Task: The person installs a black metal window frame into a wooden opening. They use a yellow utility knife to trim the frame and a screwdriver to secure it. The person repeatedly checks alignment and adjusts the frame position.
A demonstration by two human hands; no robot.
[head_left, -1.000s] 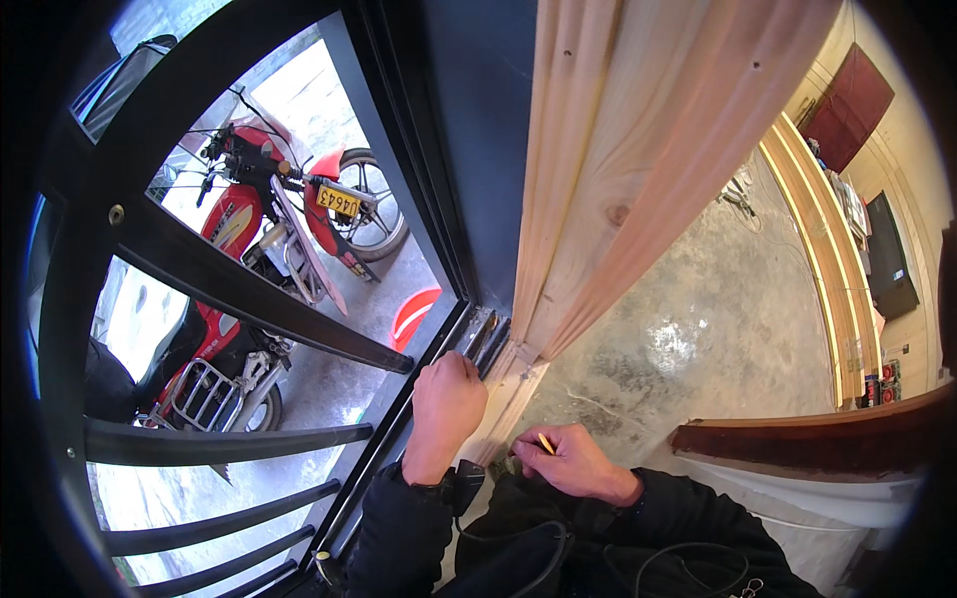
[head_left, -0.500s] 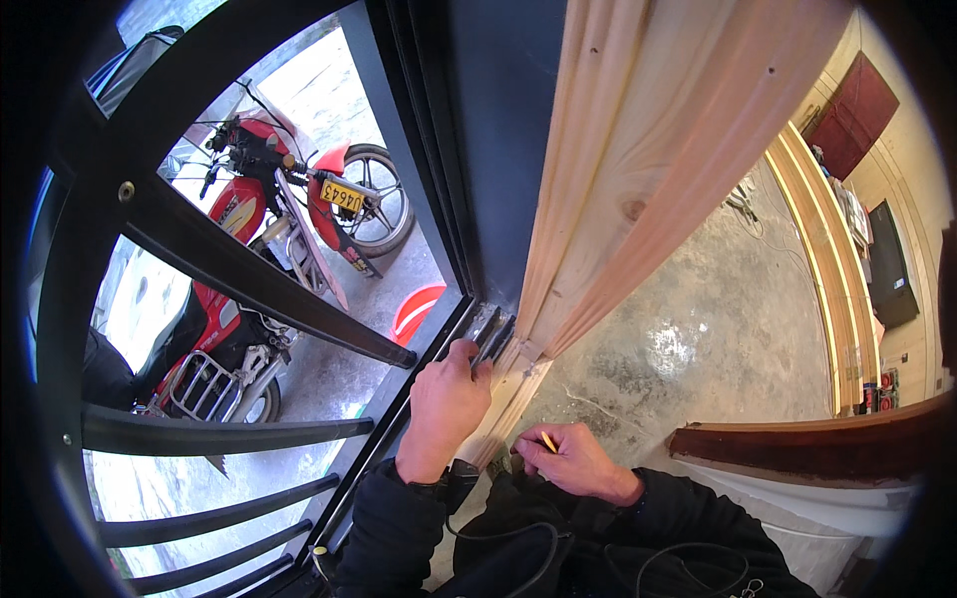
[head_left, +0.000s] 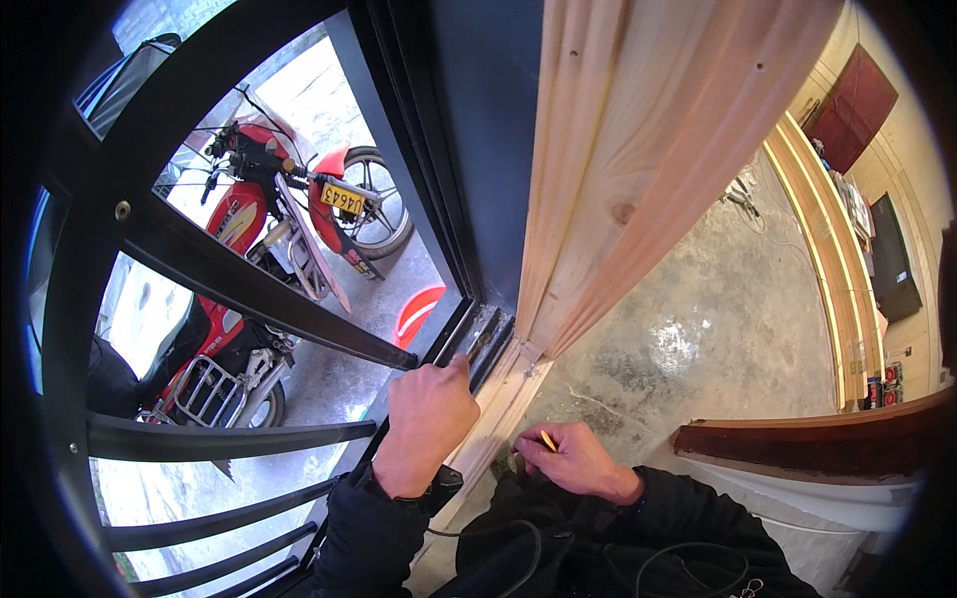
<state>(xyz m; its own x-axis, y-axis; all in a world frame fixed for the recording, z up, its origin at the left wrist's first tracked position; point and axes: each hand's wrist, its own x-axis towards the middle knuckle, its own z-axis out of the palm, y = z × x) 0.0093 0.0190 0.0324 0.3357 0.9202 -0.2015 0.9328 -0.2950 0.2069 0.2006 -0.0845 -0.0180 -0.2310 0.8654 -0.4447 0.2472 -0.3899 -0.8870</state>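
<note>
My left hand (head_left: 429, 424) lies back up over the dark metal window track (head_left: 485, 337) at the foot of the frame. Its index finger reaches onto the track and the other fingers curl underneath, so whatever they hold is hidden. In my right hand (head_left: 573, 460), close to my body, a yellow pencil (head_left: 547, 440) is pinched with one end showing above the fingers. Moulded pale wood trim (head_left: 588, 179) rises beside the track, and a lower strip of wood (head_left: 503, 399) runs between my hands.
Black window bars (head_left: 249, 289) stand on the left. Outside them are a red motorcycle (head_left: 239, 214) and a red-orange round object (head_left: 416, 314). A concrete floor (head_left: 688, 329) lies to the right, with long boards (head_left: 822, 259) and a dark brown wooden edge (head_left: 797, 431).
My left hand has drawn back along the track toward me and slightly left, uncovering more of it. The right hand stays in place with the pencil.
</note>
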